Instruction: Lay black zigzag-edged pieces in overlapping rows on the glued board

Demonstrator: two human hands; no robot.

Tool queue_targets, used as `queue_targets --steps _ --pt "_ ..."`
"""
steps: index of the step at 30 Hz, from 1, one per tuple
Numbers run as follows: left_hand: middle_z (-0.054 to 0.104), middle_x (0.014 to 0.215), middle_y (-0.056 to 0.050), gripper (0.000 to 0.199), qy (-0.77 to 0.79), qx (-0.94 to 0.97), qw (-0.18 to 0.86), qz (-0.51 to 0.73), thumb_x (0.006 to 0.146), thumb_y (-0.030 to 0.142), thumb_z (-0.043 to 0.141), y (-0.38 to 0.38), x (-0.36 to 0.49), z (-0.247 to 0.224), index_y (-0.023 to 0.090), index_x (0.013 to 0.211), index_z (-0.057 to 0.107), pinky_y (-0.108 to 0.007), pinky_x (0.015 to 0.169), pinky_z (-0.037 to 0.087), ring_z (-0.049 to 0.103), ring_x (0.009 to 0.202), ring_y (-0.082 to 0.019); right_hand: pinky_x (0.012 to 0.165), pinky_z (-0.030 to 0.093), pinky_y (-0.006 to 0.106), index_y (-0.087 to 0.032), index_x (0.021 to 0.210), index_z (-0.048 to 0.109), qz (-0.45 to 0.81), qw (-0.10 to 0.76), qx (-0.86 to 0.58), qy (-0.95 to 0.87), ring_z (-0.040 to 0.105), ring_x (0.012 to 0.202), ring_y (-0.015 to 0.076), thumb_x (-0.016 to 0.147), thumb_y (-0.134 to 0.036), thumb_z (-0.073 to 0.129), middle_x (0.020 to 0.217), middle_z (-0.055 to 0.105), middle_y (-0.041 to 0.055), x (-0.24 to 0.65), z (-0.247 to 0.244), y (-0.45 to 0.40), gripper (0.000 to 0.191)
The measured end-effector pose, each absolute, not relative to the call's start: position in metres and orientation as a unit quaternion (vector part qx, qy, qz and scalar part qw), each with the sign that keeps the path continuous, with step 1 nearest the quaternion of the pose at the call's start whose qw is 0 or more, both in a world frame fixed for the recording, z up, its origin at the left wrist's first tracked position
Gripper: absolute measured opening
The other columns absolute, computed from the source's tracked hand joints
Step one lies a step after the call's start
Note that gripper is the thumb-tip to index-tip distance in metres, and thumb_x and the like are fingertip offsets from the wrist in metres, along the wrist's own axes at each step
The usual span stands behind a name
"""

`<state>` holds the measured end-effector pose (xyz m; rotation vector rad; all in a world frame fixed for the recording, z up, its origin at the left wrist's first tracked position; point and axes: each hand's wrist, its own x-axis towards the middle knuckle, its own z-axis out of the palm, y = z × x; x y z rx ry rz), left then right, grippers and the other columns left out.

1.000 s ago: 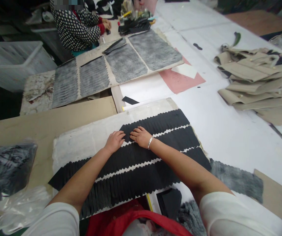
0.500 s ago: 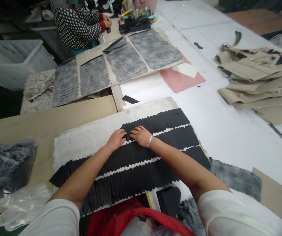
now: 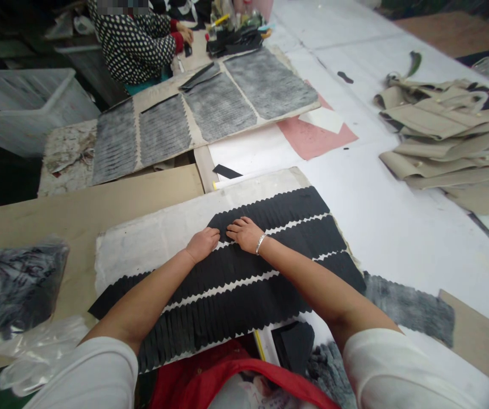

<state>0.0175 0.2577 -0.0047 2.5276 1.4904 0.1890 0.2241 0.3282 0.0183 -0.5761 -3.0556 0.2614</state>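
Overlapping black strips with pointed ends lie in several rows on a pale board in front of me. My left hand is at the left end of the top row, its fingers curled in on the endmost black strip; its thumb is hidden. Just to the right, my right hand rests flat on the same row with its fingers spread a little. A silvery bracelet circles the right wrist. My left forearm covers part of the middle row.
Beyond my board lies another board with greyish strip panels. A person in a dotted top works at the far left. Beige fabric pieces are heaped at the right. A bagged dark bundle lies left, a white bin behind.
The fingers of my left hand have curled in at the end of the top row. My right hand stays in nearly the same place.
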Motion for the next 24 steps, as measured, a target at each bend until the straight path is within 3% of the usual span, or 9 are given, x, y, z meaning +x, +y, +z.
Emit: queue_targets --steps 8,24 --pt "0.064 0.103 -0.010 0.022 0.513 0.841 0.113 0.127 0.088 0.019 0.043 0.259 0.018 -0.008 0.016 0.091 0.064 -0.035 0.086 0.047 0.057 0.094 -0.019 0.095 0.026 0.043 -0.020 0.112 0.062 0.076 0.009 -0.187 -0.979 0.045 0.109 0.0253 0.089 -0.021 0.042 0.122 0.058 0.0071 0.225 0.021 0.328 0.030" --pt "0.061 0.098 -0.009 0.022 0.539 0.828 0.123 0.090 0.090 0.023 0.042 0.261 0.024 -0.004 0.017 0.091 0.063 -0.034 0.084 0.047 0.057 0.090 -0.019 0.095 0.026 0.042 -0.021 0.115 0.062 0.093 0.001 -0.199 -0.976 0.044 0.111 0.0249 0.088 -0.021 0.044 0.125 0.057 0.0076 0.225 0.021 0.328 0.032"
